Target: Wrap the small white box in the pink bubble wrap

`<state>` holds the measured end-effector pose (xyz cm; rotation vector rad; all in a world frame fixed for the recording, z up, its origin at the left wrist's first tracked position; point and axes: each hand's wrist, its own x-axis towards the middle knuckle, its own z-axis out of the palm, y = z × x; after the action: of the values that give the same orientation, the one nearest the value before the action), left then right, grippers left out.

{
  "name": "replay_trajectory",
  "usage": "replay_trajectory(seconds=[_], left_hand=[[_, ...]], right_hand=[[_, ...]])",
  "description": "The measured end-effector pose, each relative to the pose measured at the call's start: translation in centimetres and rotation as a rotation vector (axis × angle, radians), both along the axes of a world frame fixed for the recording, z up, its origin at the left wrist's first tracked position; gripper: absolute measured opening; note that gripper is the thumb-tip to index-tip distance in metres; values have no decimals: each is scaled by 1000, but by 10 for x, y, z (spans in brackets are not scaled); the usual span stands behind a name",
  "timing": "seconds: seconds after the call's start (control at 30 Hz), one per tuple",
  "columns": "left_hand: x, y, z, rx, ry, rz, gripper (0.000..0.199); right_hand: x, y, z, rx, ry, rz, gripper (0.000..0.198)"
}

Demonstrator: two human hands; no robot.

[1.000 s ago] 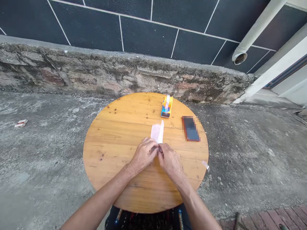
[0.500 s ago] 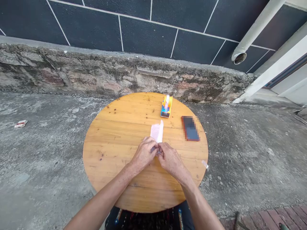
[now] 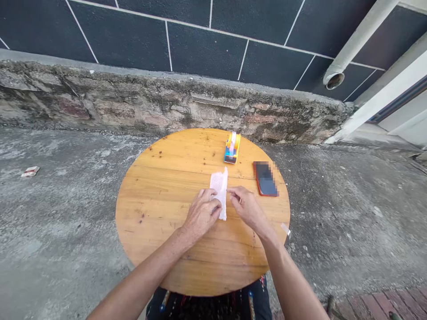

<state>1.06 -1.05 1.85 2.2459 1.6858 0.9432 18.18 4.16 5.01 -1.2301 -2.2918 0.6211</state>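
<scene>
A folded pinkish-white sheet (image 3: 219,184) lies lengthwise on the round wooden table (image 3: 160,195); I cannot tell whether it is paper or thin wrap. My left hand (image 3: 203,208) rests on its lower left part, with curled fingers and thumb gripping it and hiding some of it. Beside the right edge of the sheet is my right hand (image 3: 245,205), index finger stretched toward that edge and thumb apart below. Nothing shows between the right hand's fingers. Beyond the sheet stands a blue and yellow tape dispenser (image 3: 232,149) with a roll of tape in it.
A dark phone (image 3: 266,180) with a red-orange edge, partly pixelated, lies at the table's right. A strip of tape (image 3: 286,229) sticks to the right rim. Behind the table runs a low stone wall base (image 3: 150,106). A small packet (image 3: 30,171) is on the concrete at left.
My right hand has come away from my left and moved right and slightly up along the sheet's edge. The lower end of the sheet now shows. My left hand has barely moved.
</scene>
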Motion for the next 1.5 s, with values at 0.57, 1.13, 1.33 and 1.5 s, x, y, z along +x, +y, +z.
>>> replay_trajectory(seconds=[0.57, 1.13, 1.33, 1.5], left_hand=[[-2, 5, 1, -53, -34, -78, 16], [-2, 8, 3, -87, -78, -111, 16], [-1, 8, 2, -65, -63, -96, 17], [-1, 5, 0, -34, -62, -66, 14]], right_hand=[[-28, 43, 23, 217, -503, 219, 29], [-22, 43, 15, 240, -500, 225, 26], [-30, 44, 7, 149, -377, 236, 25], [-33, 50, -3, 89, -356, 260, 28]])
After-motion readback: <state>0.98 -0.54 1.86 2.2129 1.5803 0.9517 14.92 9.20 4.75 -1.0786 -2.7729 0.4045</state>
